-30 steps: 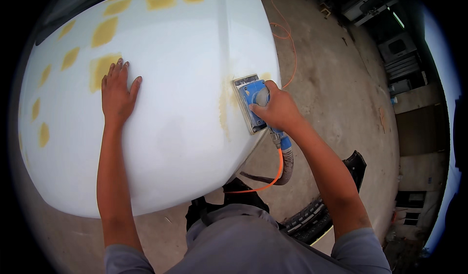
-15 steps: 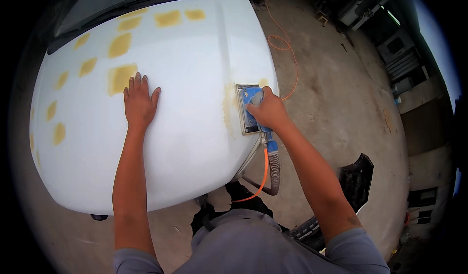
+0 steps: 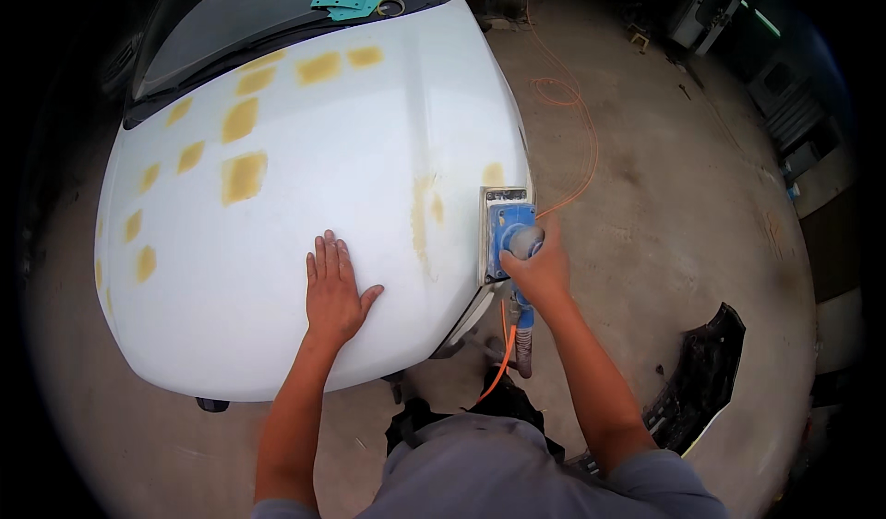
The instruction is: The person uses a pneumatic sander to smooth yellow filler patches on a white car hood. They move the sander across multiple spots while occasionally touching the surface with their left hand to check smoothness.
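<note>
A white car hood [image 3: 351,141] with several yellow filler patches fills the left and middle of the head view. My left hand [image 3: 334,290] lies flat on the hood's front part, fingers spread. My right hand [image 3: 540,265] grips the knob of a blue rectangular power sander [image 3: 503,231], whose pad rests on the hood's right edge beside a long yellowish patch [image 3: 423,219]. An orange hose [image 3: 498,371] and a grey hose hang from the sander's rear toward my body.
A teal sanding sheet [image 3: 349,0] lies by the windscreen [image 3: 240,11]. An orange cable [image 3: 577,122] runs across the concrete floor [image 3: 683,205]. A black bumper part [image 3: 706,381] lies on the floor at the right. Dark equipment stands at the far right.
The view has pulled back, so the hood sits further up the picture. My left hand has slid toward the hood's front. The sander has moved to the hood's right edge.
</note>
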`<state>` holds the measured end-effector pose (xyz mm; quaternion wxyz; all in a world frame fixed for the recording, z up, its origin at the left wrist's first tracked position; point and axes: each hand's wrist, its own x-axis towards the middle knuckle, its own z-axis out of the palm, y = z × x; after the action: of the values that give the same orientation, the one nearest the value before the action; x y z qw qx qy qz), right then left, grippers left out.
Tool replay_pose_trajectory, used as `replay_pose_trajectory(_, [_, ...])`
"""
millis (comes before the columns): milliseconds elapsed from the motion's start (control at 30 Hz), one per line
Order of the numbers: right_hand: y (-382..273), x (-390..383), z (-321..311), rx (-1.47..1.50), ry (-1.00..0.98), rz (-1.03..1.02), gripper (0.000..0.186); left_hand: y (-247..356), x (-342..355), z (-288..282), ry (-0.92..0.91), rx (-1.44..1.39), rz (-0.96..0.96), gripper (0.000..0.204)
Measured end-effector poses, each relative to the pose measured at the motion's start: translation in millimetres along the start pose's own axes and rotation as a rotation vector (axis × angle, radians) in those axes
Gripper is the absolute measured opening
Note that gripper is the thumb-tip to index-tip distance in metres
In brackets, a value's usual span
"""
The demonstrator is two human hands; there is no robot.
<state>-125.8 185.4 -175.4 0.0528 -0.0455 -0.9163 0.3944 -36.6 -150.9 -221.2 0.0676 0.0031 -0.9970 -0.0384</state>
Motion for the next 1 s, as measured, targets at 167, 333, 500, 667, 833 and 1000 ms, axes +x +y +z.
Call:
replay_pose_trajectory(167, [106.1,-42.4,-48.4,0.052,0.113,0.184,0.098,91.5,-29.5,19.5,-0.22,0.035,0.264,0.12])
replay_pose_trajectory(333, [166.0,-51.4,-91.8,-0.026,0.189,0.339,0.097,65.2,74.3,0.1,-0.22,0.149,0.215,0.121])
replay_pose_trajectory(500, [260.3,-21.5,-140.5,-0.13,0.253,0.387,0.096,35.0,225.0,14.4,-0.101,0.276,0.027,0.108])
replay_pose_trajectory(667, [252.9,-20.0,-135.5,-0.019,0.27,0.428,0.095,0.9,277.1,34.0,0.051,0.259,-0.096,0.103])
replay_pose_trajectory(833, [270.3,-22.4,-133.4,-0.009,0.185,0.452,0.095,70.7,187.5,39.2,0.006,0.098,-0.07,0.106])
replay_pose_trajectory(1000, [266.5,-14.7,-125.4,0.024,0.154,0.335,0.095,105.5,118.8,25.3,-0.015,0.072,-0.091,0.111])
